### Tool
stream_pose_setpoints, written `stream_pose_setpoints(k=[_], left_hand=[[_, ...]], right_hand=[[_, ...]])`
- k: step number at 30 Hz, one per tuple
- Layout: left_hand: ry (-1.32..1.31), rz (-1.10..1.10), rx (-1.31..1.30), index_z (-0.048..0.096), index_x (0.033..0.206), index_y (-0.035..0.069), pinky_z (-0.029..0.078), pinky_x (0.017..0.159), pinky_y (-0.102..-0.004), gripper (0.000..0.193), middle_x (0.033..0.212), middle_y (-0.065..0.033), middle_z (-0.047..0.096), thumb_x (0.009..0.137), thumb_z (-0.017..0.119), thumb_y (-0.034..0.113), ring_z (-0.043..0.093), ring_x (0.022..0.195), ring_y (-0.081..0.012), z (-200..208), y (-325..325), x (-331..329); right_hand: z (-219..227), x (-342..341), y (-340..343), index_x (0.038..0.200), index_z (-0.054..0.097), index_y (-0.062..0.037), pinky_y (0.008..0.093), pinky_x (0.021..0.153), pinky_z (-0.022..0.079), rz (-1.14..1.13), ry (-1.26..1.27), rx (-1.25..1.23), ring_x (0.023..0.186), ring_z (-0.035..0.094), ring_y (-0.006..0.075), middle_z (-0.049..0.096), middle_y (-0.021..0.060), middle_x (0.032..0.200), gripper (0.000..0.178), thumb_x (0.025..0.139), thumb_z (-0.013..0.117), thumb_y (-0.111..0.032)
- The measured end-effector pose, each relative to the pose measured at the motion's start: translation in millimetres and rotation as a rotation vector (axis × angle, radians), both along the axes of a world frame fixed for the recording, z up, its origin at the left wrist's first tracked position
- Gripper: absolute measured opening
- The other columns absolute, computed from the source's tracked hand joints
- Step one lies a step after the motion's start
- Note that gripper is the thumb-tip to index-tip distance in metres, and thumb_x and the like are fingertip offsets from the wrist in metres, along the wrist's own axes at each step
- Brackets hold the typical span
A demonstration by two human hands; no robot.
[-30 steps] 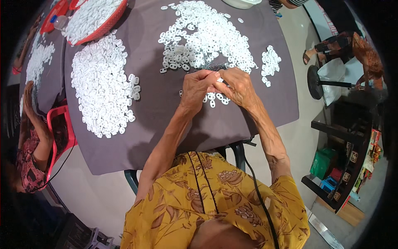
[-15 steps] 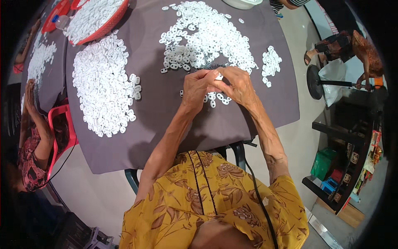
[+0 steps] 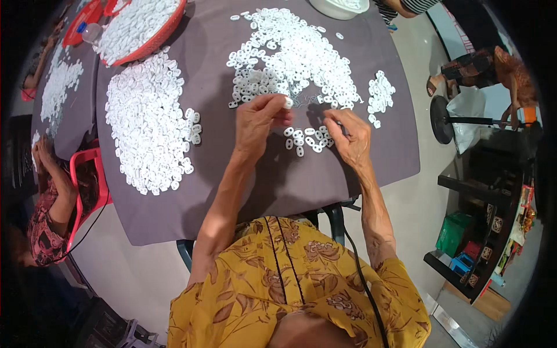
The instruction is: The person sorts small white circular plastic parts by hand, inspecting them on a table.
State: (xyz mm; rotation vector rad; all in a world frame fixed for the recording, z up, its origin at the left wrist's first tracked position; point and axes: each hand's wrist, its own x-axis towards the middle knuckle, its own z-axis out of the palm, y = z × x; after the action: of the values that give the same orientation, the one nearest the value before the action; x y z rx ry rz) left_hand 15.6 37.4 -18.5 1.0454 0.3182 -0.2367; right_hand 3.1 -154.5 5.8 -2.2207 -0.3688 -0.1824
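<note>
The left hand (image 3: 255,124) pinches one small, white, rounded, plastic-looking piece (image 3: 288,102) at its fingertips, toward the hand's 2 o'clock — long axis and pointing direction too small to determine. The right hand (image 3: 352,136), at the piece's 4 o'clock, has bent fingers — whether they grip anything cannot be told.

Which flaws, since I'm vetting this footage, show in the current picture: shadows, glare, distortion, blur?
Head view: shadows darken the cloth left of the left hand; head view: the floor shines at upper right; head view: the cloth's edges bow, and the corners go black; head view: crowded pieces blend together, and any blur on the left hand is too slight to call.
</note>
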Motion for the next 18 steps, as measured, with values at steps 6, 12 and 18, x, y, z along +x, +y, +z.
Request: stream_pose_setpoints(k=[6, 12, 18], left_hand=[[-0.153, 0.125, 0.385, 0.062, 0.096, -0.003, 0.049, 0.059, -0.0225, 0.020, 0.075, -0.0074, 0.062, 0.082, 0.059, 0.012, 0.059, 0.063, -0.0124, 19.3, 72.7, -11.4], [0.041, 0.279, 0.514, 0.061, 0.099, -0.003, 0.047, 0.060, -0.0209, 0.020, 0.077, -0.0059, 0.062, 0.081, 0.058, 0.006, 0.057, 0.062, -0.0105, 16.0, 140.7, -40.9], [0.060, 0.373, 0.463, 0.059, 0.100, -0.004, 0.047, 0.058, -0.0205, 0.022, 0.073, -0.0055, 0.060, 0.079, 0.059, 0.002, 0.056, 0.062, -0.0098, 11.0, 155.0, -49.2]], right_hand=[[18.3, 5.0, 5.8, 0.084, 0.062, 0.0022, 0.0264, 0.060, 0.045, 0.059, -0.085, 0.016, 0.067, 0.058, 0.0177, 0.062, 0.0104, 0.076, 0.011, 0.076, 0.059, -0.004], [16.5, 4.5, 12.5, 0.085, 0.062, 0.0019, 0.0263, 0.060, 0.045, 0.075, 0.009, 0.030, 0.067, 0.058, 0.0170, 0.062, 0.0101, 0.075, 0.010, 0.076, 0.059, -0.003], [7.3, -0.6, 16.4, 0.084, 0.061, 0.0023, 0.0273, 0.059, 0.044, 0.125, 0.024, -0.019, 0.065, 0.058, 0.0188, 0.061, 0.0106, 0.073, 0.010, 0.076, 0.059, -0.003]])
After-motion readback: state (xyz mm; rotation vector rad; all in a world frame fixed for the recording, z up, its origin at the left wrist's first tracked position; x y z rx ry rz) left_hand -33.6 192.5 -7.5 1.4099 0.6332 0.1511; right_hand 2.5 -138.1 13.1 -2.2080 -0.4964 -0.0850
